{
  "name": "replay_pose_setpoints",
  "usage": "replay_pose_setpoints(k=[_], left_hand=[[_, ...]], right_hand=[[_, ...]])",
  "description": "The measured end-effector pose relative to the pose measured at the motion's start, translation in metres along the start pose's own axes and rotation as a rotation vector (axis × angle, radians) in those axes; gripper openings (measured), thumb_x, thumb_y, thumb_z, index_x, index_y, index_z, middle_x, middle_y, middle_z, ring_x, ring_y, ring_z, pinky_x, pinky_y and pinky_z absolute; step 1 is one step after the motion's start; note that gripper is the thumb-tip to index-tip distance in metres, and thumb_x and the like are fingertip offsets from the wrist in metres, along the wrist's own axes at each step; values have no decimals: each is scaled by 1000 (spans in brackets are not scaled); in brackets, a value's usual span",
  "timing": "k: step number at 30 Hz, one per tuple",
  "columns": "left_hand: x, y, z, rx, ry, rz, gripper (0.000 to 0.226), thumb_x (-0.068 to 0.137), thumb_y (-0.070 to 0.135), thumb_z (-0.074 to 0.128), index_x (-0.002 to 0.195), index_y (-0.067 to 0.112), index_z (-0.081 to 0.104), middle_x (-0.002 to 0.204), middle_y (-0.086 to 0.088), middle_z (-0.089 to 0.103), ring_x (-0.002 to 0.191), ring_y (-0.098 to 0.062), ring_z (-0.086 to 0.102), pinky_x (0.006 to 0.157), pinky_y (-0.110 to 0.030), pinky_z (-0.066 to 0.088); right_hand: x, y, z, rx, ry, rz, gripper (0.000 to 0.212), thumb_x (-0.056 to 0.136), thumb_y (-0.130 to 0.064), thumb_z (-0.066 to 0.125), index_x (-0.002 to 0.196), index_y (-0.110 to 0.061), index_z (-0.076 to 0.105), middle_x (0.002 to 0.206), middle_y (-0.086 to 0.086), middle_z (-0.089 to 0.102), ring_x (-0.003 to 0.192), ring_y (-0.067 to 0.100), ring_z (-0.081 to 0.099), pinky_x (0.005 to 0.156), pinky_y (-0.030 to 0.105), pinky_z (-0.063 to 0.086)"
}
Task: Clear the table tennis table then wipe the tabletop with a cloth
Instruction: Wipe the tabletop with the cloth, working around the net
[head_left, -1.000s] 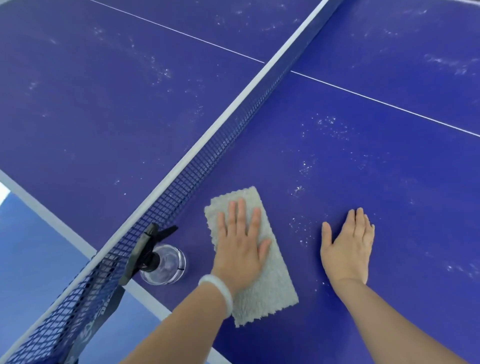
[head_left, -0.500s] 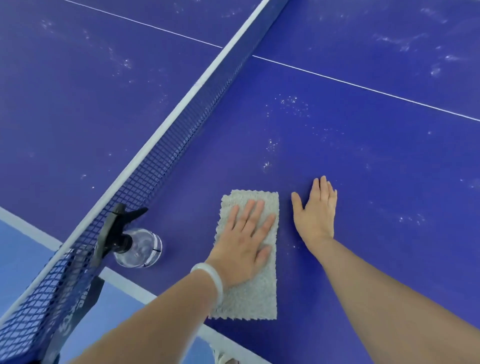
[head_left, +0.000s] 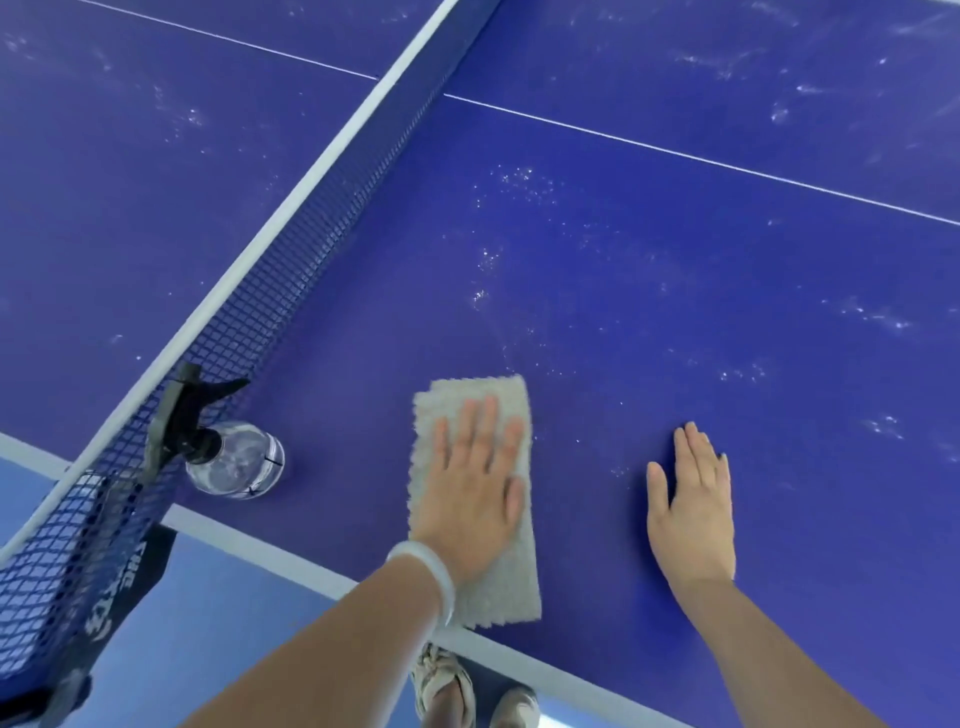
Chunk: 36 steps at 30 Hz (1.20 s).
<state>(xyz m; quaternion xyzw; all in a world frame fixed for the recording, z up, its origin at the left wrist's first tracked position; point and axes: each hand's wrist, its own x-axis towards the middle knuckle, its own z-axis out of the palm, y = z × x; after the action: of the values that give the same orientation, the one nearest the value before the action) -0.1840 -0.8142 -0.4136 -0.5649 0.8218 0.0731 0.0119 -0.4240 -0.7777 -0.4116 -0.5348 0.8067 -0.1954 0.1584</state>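
Note:
A grey folded cloth (head_left: 511, 582) lies flat on the blue table tennis tabletop (head_left: 649, 291) close to its near edge. My left hand (head_left: 475, 483) presses down on the cloth with straight fingers; a pale bracelet circles that wrist. My right hand (head_left: 693, 501) rests flat on the bare tabletop a short way right of the cloth, fingers straight, holding nothing. White specks and streaks mark the surface beyond both hands.
A clear spray bottle (head_left: 234, 460) with a black trigger head stands near the table's edge, beside the blue net (head_left: 291, 260) and its clamp. The white edge line (head_left: 311, 569) runs under my left forearm. My shoes (head_left: 441, 686) show on the blue floor below.
The cloth and my left hand have slid along the near edge. My right hand, close beside the cloth half a second ago, now lies farther to its right.

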Motion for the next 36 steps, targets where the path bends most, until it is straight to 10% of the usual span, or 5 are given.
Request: replay_pose_setpoints(k=[4,10,18,25,36], left_hand=[[-14,-29,-3,51,-13,264,61,100,39,21,158,23,10,165,-5,0,152,-26,-6,122,-51,1],[-5,-20,-4,-71,16,-529,63,98,40,7,156,22,-11,163,-9,-14,150,-29,-15,120,-52,-6],[-40,21,2,86,-34,472,61,101,39,27,158,23,10,165,-4,-1,152,-26,-5,121,-51,-1],[-36,-15,2,-67,44,-512,62,98,40,4,157,24,-6,165,-5,-8,151,-25,-11,121,-50,-3],[-32,77,9,-47,-57,-62,62,99,42,11,157,25,-4,164,-2,-16,149,-22,-22,120,-50,-8]], right_hand=[[0,6,3,-31,-5,-38,78,94,-56,13,157,-12,25,165,-3,19,144,-11,-8,123,27,1],[2,6,7,-119,-7,-52,66,102,-45,25,156,-7,26,164,4,22,153,17,12,125,31,0],[1,9,5,-81,-11,-63,66,101,-45,23,157,-9,22,165,1,18,153,14,8,124,29,-2],[4,9,8,-111,-4,-72,66,102,-45,23,157,-7,23,165,4,20,153,17,11,126,33,0],[3,10,3,-72,-29,-84,64,104,-42,32,157,-7,21,166,3,17,153,15,8,125,32,-2]])
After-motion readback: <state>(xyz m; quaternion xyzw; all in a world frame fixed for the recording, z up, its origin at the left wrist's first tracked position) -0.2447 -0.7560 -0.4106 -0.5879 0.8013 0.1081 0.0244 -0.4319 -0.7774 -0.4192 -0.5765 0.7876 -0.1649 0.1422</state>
